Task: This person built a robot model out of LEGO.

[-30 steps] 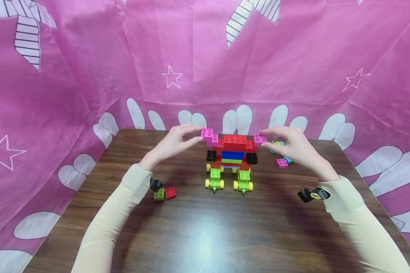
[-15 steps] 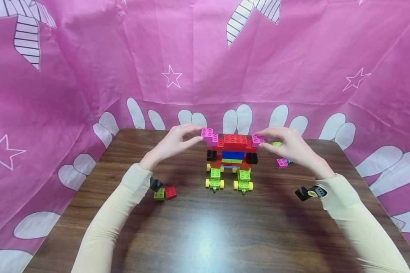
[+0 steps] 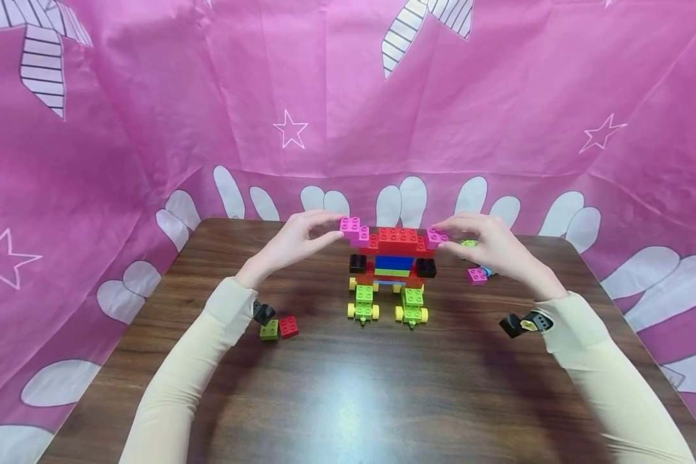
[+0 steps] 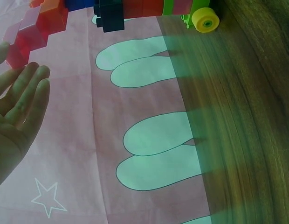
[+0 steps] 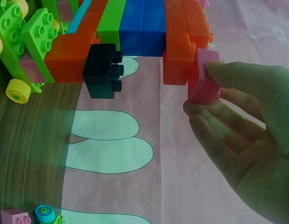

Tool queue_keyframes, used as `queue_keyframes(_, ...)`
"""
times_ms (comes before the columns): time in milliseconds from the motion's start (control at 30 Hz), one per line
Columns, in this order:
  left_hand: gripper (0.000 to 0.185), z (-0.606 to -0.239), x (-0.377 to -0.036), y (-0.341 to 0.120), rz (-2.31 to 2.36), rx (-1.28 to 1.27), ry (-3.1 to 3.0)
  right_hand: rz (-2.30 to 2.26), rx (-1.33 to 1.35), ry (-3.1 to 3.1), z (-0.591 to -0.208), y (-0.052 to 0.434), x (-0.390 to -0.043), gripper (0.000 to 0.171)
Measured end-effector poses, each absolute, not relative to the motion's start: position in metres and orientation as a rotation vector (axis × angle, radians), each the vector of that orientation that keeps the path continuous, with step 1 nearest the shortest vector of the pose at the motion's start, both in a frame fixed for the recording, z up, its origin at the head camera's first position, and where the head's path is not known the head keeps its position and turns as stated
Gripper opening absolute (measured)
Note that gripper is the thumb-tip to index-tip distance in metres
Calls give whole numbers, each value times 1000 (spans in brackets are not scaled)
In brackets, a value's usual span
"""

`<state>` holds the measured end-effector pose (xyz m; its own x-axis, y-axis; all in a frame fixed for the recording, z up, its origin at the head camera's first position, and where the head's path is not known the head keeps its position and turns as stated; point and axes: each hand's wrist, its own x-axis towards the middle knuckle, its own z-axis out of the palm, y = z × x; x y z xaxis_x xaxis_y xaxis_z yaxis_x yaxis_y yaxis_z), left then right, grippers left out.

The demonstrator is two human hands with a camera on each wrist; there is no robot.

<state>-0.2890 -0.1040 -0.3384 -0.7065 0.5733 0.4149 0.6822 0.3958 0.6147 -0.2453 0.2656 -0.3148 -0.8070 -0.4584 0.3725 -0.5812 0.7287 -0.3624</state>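
Observation:
A brick build of toy blocks stands on the table, with a long red brick (image 3: 398, 240) on top and a blue brick (image 3: 394, 264) below. Black bricks (image 3: 426, 267) stick out at both sides, and green wheeled bases (image 3: 363, 303) carry it. My left hand (image 3: 290, 243) pinches the outer of two stepped pink bricks (image 3: 350, 227) at the upper left. At the upper right, my right hand (image 3: 493, 245) pinches another pink brick (image 5: 204, 77) between thumb and fingers, right against the red brick end. The thumb partly covers that brick.
On the wooden table (image 3: 348, 386), a green brick (image 3: 269, 330) and a red brick (image 3: 289, 327) lie at the left. Behind the right hand sit a loose pink brick (image 3: 477, 276) and small blue and green pieces. Pink cloth (image 3: 348, 96) hangs around the table.
My right hand has moved slightly left with its pink brick, bringing it up against the red end of the build. The left hand keeps its hold on the left pink brick.

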Motion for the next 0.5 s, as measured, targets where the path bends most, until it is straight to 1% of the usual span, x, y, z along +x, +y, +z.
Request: queue_keyframes(500, 41, -338, -288, -104, -1189, -1103, -2544, 649, 855, -2701, -310, 258, -245, 34)
